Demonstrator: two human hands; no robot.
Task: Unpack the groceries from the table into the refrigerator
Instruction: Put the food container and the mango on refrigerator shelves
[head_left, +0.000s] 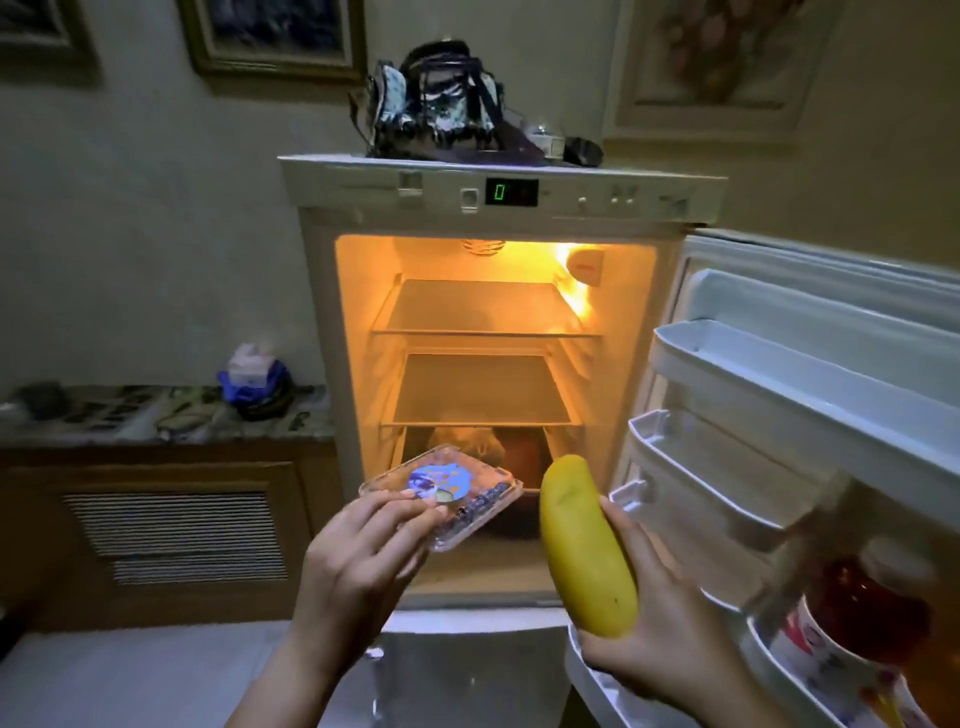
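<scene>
Item: clear clamshell box (441, 493), blue round label on the lid, dark berries seen through its front wall; held level before the open refrigerator (498, 197), at the front edge of the lowest compartment. It is pinched by the left hand (358, 561), fingers (395, 506) laid over the lid's near corner; the thumb beneath cannot be seen

Item: yellow mango (584, 545), elongated, carried upright just right of the box, below the door opening. It is cradled by the right hand (654, 597), fingers curled round its far side

Item: upper shelf (483, 312) and middle shelf (483, 389), both glass, nothing seen on them; a bag and a dark rounded thing are dimly made out in the lowest compartment, behind the box

Item: door racks (779, 374), at the right edge of the opening; a red-filled bottle (867, 608) is stood in the lowest rack

Step judged in hand: both groceries are being brought to the shelves. The box is best kept flat and slid onto the middle shelf from its front edge, lid up, so the clasp is not sprung. The mango is best laid on its side, well back from the front edge, so it cannot roll out. One item should be set down first, so that a hand is freed to steady the other
</scene>
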